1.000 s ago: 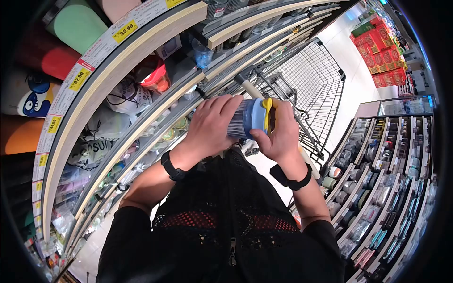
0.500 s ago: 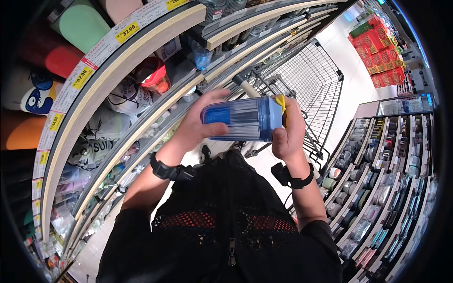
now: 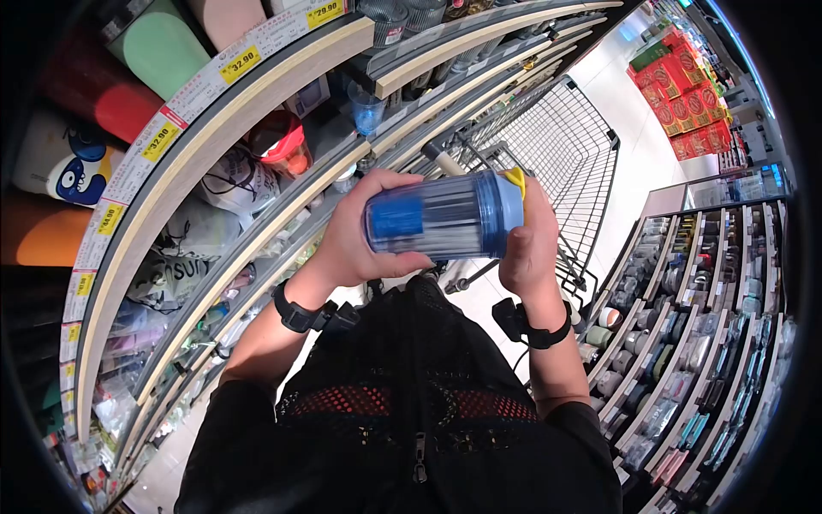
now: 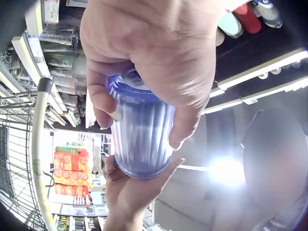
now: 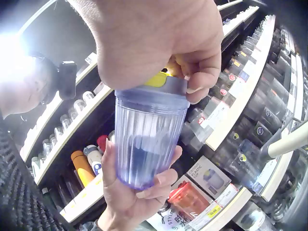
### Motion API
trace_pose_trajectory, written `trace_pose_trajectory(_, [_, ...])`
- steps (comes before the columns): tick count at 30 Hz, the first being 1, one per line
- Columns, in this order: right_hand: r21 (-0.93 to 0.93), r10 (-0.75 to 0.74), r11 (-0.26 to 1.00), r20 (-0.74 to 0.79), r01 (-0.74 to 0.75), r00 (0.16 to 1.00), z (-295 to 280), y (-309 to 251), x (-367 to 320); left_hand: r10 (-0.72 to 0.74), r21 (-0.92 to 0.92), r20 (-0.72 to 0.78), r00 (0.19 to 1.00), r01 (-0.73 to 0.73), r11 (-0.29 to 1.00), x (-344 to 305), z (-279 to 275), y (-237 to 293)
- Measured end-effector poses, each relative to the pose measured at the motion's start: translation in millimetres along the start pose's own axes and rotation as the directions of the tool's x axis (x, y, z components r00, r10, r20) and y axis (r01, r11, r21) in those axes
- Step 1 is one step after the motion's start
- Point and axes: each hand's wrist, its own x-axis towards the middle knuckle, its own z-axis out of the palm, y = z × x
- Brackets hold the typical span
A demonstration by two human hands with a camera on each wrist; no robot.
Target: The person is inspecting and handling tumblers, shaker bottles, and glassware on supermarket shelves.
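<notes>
A clear ribbed plastic cup [image 3: 454, 224] with a blue lid lies sideways between my hands in the head view, a blue patch near its base. My left hand [image 3: 347, 236] grips the base end, thumb along the near side. At the other end my right hand [image 3: 533, 240] holds the lid [image 3: 509, 206], beside a yellow tab [image 3: 515, 178]. The right wrist view shows the right fingers [image 5: 202, 72] curled at the lid and the left hand [image 5: 137, 202] wrapped round the base.
Shelves of bottles and price tags [image 3: 163, 141] curve along the left. A wire shopping cart [image 3: 565, 146] stands just beyond my hands. Racks of small goods [image 3: 685, 343] fill the right side, with stacked red boxes [image 3: 681, 103] farther back.
My left hand has slid from near the lid to the base end, uncovering the cup's body, and its fingers have closed round it. The right hand stays at the lid.
</notes>
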Motion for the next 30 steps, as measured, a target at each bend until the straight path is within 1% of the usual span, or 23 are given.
trace_pose_trajectory(1, [0.009, 0.019, 1.0, 0.013, -0.019, 1.0, -0.5, -3.0, 1.0, 0.004, 0.003, 0.003, 1.0, -0.004, 1.0, 0.6, -0.5, 0.0])
trace_pose_trajectory(3, [0.019, 0.041, 0.999, 0.028, -0.041, 0.999, -1.3, -4.3, 0.3, 0.089, 0.128, -0.002, 0.996, -0.088, 0.988, -1.7, -0.6, -1.9])
trace_pose_trajectory(6, [0.058, 0.054, 0.997, 0.052, -0.057, 0.997, 0.9, -0.1, -3.1, 0.097, 0.172, 0.003, 0.995, -0.096, 0.98, -3.5, 0.0, -4.4])
trace_pose_trajectory(8, [0.235, 0.164, 0.958, 0.025, -0.165, 0.986, 9.8, 4.3, -5.8, 0.093, 0.174, -0.017, 0.996, -0.088, 0.981, -1.8, 2.4, -5.7])
trace_pose_trajectory(9, [0.235, 0.164, 0.958, 0.025, -0.165, 0.986, 17.1, 5.4, -8.4, 0.086, 0.172, -0.039, 0.996, -0.078, 0.982, -0.4, 3.6, -6.3])
trace_pose_trajectory(11, [0.551, 0.344, 0.785, -0.008, -0.283, 0.939, 30.1, 5.7, -11.9, 0.106, 0.259, -0.055, 0.993, -0.089, 0.962, 4.8, 8.1, -0.4])
trace_pose_trajectory(12, [0.597, 0.354, 0.744, 0.027, -0.299, 0.935, 27.7, 5.5, -12.4, 0.122, 0.335, -0.065, 0.99, -0.094, 0.938, 7.4, 10.6, 3.3])
trace_pose_trajectory(13, [0.599, 0.35, 0.744, 0.027, -0.295, 0.936, 27.8, 5.1, -11.2, 0.125, 0.338, -0.067, 0.99, -0.095, 0.936, 8.7, 12.6, 9.7])
trace_pose_trajectory(15, [0.67, 0.423, 0.658, 0.049, -0.344, 0.905, 29.1, 5.4, -8.0, 0.117, 0.396, -0.053, 0.992, -0.087, 0.914, 10.4, 16.4, 19.6])
trace_pose_trajectory(16, [0.78, 0.468, 0.514, 0.094, -0.357, 0.879, 29.1, 14.3, -9.1, 0.12, 0.398, -0.047, 0.992, -0.092, 0.913, 13.6, 19.0, 19.2])
trace_pose_trajectory(17, [0.781, 0.468, 0.515, 0.089, -0.353, 0.879, 27.6, 14.2, -8.9, 0.221, 0.252, 0.038, 0.974, -0.224, 0.942, 18.4, 21.0, 17.6])
trace_pose_trajectory(18, [0.844, 0.505, 0.384, 0.146, -0.373, 0.851, 25.9, 12.7, -7.7, 0.332, 0.092, 0.106, 0.937, -0.342, 0.935, 22.5, 23.7, 17.4])
trace_pose_trajectory(19, [0.887, 0.533, 0.244, 0.215, -0.392, 0.818, 26.0, 10.7, -6.2, 0.332, 0.092, 0.106, 0.937, -0.342, 0.935, 22.4, 26.9, 18.1])
trace_pose_trajectory(20, [0.898, 0.58, 0.172, 0.24, -0.405, 0.779, 28.3, 8.4, -3.4, 0.164, -0.155, 0.08, 0.983, -0.15, 0.977, 22.0, 30.5, 19.4])
trace_pose_trajectory(21, [0.902, 0.58, 0.174, 0.23, -0.395, 0.782, 25.7, 7.2, -2.1, -0.01, -0.391, 0.104, 0.994, 0.05, 0.919, 23.3, 34.2, 20.9])
trace_pose_trajectory(22, [0.883, 0.548, -0.012, 0.398, -0.469, 0.736, 24.3, 5.9, -0.7, 0.146, -0.316, 0.103, 0.984, -0.107, 0.943, 26.5, 35.5, 18.8])
trace_pose_trajectory(23, [0.827, 0.486, -0.191, 0.547, -0.528, 0.681, 23.0, 5.6, 0.1, 0.148, -0.317, 0.108, 0.983, -0.107, 0.942, 26.9, 34.9, 22.8])
trace_pose_trajectory(24, [0.784, 0.431, -0.322, 0.621, -0.531, 0.655, 25.9, 8.3, -0.1, -0.01, -0.339, 0.107, 0.994, 0.046, 0.94, 29.5, 36.0, 38.4])
trace_pose_trajectory(25, [0.784, 0.431, -0.323, 0.621, -0.53, 0.655, 25.6, 6.8, 0.0, -0.173, -0.359, 0.101, 0.98, 0.198, 0.912, 29.8, 35.5, 46.8])
trace_pose_trajectory(26, [0.767, 0.37, -0.386, 0.637, -0.512, 0.676, 23.7, 4.7, -0.3, -0.128, -0.304, 0.018, 0.992, 0.127, 0.944, 32.0, 44.0, 45.7])
trace_pose_trajectory(27, [0.746, 0.306, -0.449, 0.645, -0.492, 0.7, 21.8, 3.9, -1.0, -0.125, -0.3, 0.023, 0.992, 0.126, 0.946, 32.9, 46.4, 47.2])
trace_pose_trajectory(28, [0.746, 0.306, -0.449, 0.645, -0.491, 0.7, 21.9, 6.1, -1.5, -0.144, -0.316, 0.016, 0.989, 0.142, 0.938, 33.2, 47.1, 49.0])
trace_pose_trajectory(30, [0.706, 0.119, -0.539, 0.604, -0.459, 0.788, 22.8, 13.7, -5.2, -0.166, -0.327, 0.016, 0.986, 0.162, 0.931, 32.2, 50.2, 51.4])
